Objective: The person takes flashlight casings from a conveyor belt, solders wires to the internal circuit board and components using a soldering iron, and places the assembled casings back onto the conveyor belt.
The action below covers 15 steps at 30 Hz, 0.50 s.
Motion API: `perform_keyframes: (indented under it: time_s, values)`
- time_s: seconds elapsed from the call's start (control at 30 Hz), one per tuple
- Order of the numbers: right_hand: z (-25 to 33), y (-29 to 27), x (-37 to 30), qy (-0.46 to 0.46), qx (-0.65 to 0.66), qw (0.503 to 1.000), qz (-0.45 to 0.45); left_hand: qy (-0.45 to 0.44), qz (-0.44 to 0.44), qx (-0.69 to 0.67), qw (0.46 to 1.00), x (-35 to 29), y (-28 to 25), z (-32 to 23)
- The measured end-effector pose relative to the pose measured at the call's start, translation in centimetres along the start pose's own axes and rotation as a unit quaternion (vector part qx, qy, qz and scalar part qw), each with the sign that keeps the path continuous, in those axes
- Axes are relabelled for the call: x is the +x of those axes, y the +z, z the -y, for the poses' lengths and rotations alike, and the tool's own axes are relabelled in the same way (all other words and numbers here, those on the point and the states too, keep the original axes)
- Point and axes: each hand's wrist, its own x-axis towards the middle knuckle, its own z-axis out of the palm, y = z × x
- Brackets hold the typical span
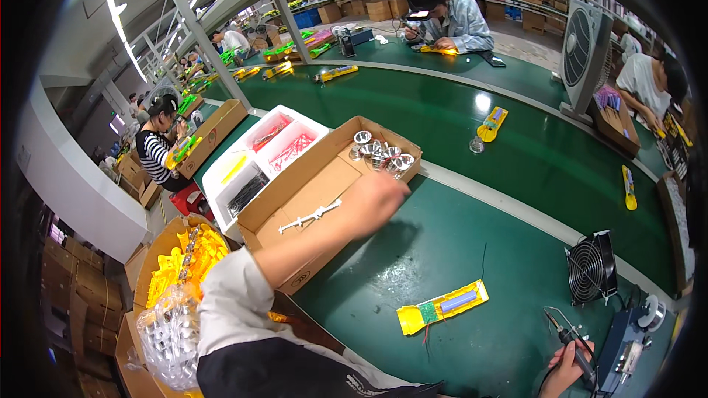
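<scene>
My left hand [380, 203], smeared by motion, is over the front right edge of a shallow cardboard box [295, 203]. Just beyond it, several shiny cup-shaped reflectors [380, 153] are heaped in the box's far corner. How its fingers are set cannot be made out. Low on the right, my right hand [564, 374] is closed round the handle of a soldering iron [568, 337]. Between both hands, on the green bench, lies a yellow plastic housing [442, 307] with a blue cylindrical cell, a green circuit board [428, 313] and thin red and black wires.
A white foam tray [214, 177] of sorted wires stands left of the box, which also holds white plastic pieces [310, 217]. A small black fan [591, 269] and a soldering station [627, 354] are at right. Yellow housings [492, 124] lie on the green conveyor beyond; co-workers sit farther off.
</scene>
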Motion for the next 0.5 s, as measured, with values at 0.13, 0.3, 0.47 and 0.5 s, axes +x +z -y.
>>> perform_keyframes:
  time_s: [0.13,0.3,0.47,0.5]
  values:
    - [0.5,0.3,-0.1,-0.021,-0.011,1.000,0.001,-0.198,0.022,0.024,0.980,3.3,1.0,5.8]
    - [1.5,0.4,-0.3,-0.011,0.015,1.000,0.000,-0.198,0.071,0.053,0.976,3.5,3.7,8.1]
    - [0.9,0.0,-0.3,-0.018,-0.001,1.000,0.005,-0.211,-0.029,-0.118,0.970,3.2,2.9,6.8]
    - [1.3,0.2,-0.4,-0.013,-0.006,1.000,0.000,-0.202,-0.046,-0.157,0.966,3.2,1.7,5.4]
